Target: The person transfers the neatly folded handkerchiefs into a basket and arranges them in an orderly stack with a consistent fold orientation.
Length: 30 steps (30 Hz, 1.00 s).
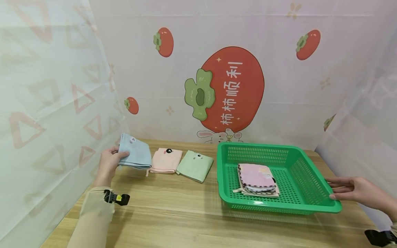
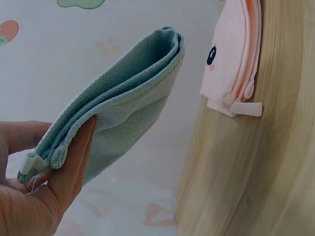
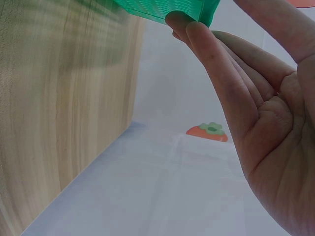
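Cloth (image 1: 135, 155) — pale blue, folded thick.

We see pink folded cloth (image 1: 164, 160) beside green folded cloth (image 1: 195, 165) on wooden table (image 1: 173, 213) (both flat); persimmon-print backdrop (image 1: 231, 89) behind.

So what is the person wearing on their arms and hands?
The left arm wears a long beige sleeve down to the wrist, with a small black clip bearing a yellow mark fastened there. Both the left hand and the right hand are bare, without gloves. Another black clip sits by the right wrist.
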Available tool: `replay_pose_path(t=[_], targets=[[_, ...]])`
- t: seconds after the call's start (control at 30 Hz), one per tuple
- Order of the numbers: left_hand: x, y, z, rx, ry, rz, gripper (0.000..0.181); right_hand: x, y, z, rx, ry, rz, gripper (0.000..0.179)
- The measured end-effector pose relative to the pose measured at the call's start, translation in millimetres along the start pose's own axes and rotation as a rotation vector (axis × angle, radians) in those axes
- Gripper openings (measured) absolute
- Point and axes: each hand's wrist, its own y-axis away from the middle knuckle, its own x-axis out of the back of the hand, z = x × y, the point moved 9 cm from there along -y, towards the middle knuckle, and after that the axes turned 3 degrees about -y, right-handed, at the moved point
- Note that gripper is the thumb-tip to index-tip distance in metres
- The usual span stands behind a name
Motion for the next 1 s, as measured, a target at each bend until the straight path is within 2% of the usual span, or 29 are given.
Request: replay_pose_path(t=[0.5, 0.73, 1.0], targets=[[-15.5, 6.2, 15.6, -0.039, 0.039, -0.045, 0.033, 0, 0.2, 1, -0.011, 0.015, 0.004, 0.060], [-22.2, 6.6, 22.1, -0.057, 0.052, -0.034, 0.039, 2, 0.8, -1, 0.022, -0.016, 0.007, 0.057], [-32.0, 12.2, 28.2, -0.060, 0.051, -0.079, 0.042, 1, 0.7, -4, 0.027, 0.021, 0.017, 0.057]])
